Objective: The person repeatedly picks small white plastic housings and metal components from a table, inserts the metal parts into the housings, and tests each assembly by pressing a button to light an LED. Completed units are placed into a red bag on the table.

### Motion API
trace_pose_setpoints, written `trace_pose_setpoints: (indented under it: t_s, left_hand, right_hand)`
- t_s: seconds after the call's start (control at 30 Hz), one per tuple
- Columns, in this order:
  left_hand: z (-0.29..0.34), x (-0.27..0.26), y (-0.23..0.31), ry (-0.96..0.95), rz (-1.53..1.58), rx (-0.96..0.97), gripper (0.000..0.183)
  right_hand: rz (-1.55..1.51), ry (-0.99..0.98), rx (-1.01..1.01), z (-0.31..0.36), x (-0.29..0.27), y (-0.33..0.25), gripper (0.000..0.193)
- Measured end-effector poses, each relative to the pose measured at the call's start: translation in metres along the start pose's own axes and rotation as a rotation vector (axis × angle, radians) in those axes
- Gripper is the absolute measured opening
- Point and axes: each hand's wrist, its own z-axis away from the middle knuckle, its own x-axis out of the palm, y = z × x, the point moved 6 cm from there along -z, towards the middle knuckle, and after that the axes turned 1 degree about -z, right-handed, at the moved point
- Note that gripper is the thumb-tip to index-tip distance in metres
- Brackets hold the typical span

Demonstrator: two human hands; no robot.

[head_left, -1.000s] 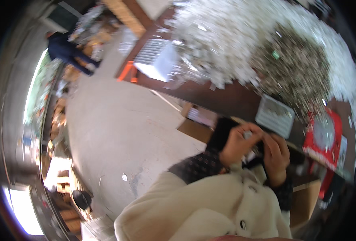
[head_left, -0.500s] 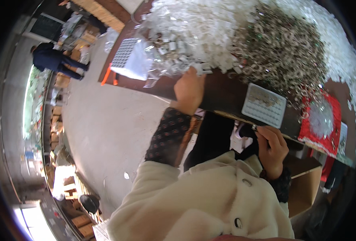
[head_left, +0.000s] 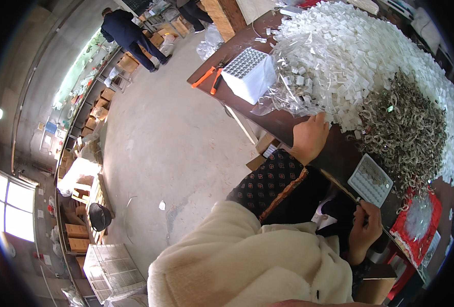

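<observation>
My left hand [head_left: 311, 135] reaches over the dark table to the near edge of a heap of small white plastic pieces [head_left: 334, 56], beside a clear plastic bag [head_left: 293, 97]. Its fingers are curled in, and their tips are hidden, so what they hold does not show. Low at the table's front edge, my right hand [head_left: 366, 227] pinches something small and pale at its fingertips, too tiny to name. Just beyond it lies a white pocketed tray [head_left: 370, 180] with small metal bits in some pockets. A mound of small metal parts [head_left: 403, 133] rises behind the tray.
At the table's left stand a white block with rows of holes [head_left: 248, 71] and orange-handled pliers [head_left: 210, 78]. A red bag [head_left: 417, 220] with clear plastic lies at the right edge. An open cardboard box [head_left: 375, 284] is below. Two other people are far off at the left.
The view has swung left, so the table and both hands appear further right. My left hand stays at the white heap with fingers curled; my right hand still pinches near the table's edge.
</observation>
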Motion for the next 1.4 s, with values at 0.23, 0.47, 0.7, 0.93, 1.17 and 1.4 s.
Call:
trace_pose_setpoints:
  t_s: [0.23, 0.47, 0.7, 0.93, 1.17, 1.4]
  left_hand:
    - [0.068, -0.035, 0.085, -0.255, 0.515, 0.614, 0.033]
    - [0.098, -0.047, 0.102, -0.288, 0.747, 0.646, 0.040]
    - [0.111, -0.026, 0.094, -0.579, 1.182, 0.084, 0.032]
    - [0.130, -0.004, 0.083, -0.946, 1.338, -0.457, 0.028]
    - [0.131, -0.017, 0.074, -0.720, 1.311, -0.553, 0.020]
    - [0.126, -0.026, 0.078, -0.584, 1.304, -0.374, 0.027]
  right_hand:
    - [-0.637, 0.183, 0.360, -0.011, 0.005, 0.020, 0.015]
    - [-0.772, 0.095, 0.419, -0.010, 0.012, 0.007, 0.018]
    - [-0.448, 0.214, 0.059, 0.003, 0.004, -0.002, 0.015]
    - [-0.142, 0.042, -0.309, 0.001, 0.002, -0.033, 0.012]
    - [-0.080, 0.143, -0.224, -0.008, -0.008, -0.051, 0.017]
    - [-0.237, 0.073, -0.061, -0.011, -0.007, -0.050, 0.020]
